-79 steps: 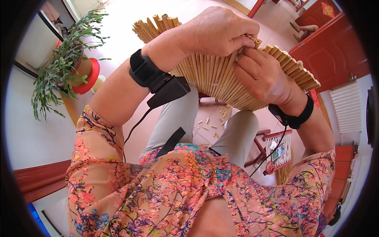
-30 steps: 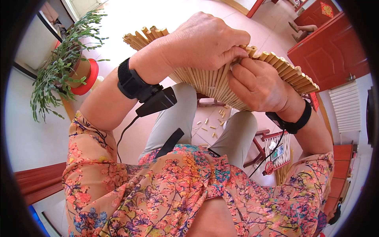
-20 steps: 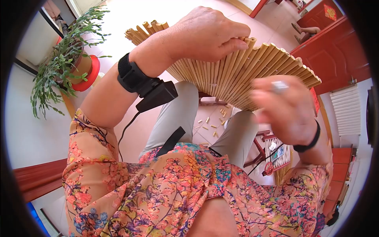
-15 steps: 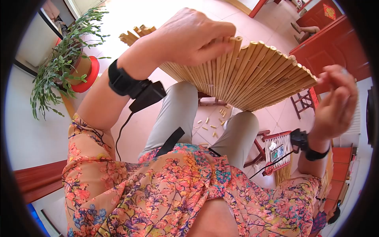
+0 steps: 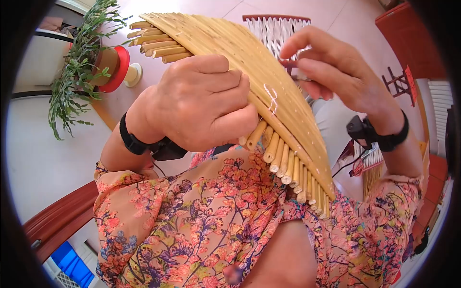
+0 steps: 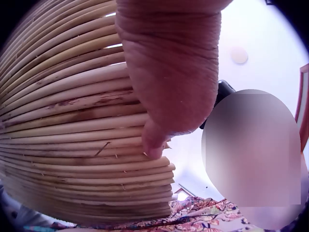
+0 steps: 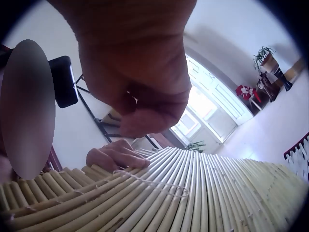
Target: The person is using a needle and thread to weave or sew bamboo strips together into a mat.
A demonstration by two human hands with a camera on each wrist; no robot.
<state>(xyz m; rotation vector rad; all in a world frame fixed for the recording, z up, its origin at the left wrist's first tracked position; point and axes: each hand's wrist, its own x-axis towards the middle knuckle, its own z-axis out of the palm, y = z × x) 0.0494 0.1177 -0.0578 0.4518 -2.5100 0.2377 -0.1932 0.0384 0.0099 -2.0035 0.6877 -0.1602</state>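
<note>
At the upper left of the head view, a green plant (image 5: pixel 72 77) is trailing from a pot (image 5: pixel 106 66), and a red dish (image 5: pixel 121 69) is sitting against the pot's base. A rail (image 5: pixel 57 211) is crossing the lower left; a blue thing (image 5: pixel 73 264) (too cut off to name) is showing beneath it. A woven seat (image 5: pixel 261 36) is appearing at top centre, a red panel (image 5: pixel 415 43) is filling the upper right, and a radiator (image 5: pixel 442 108) is standing along the right edge. Right of centre in the right wrist view, a white door (image 7: pixel 226 94) is gleaming.
</note>
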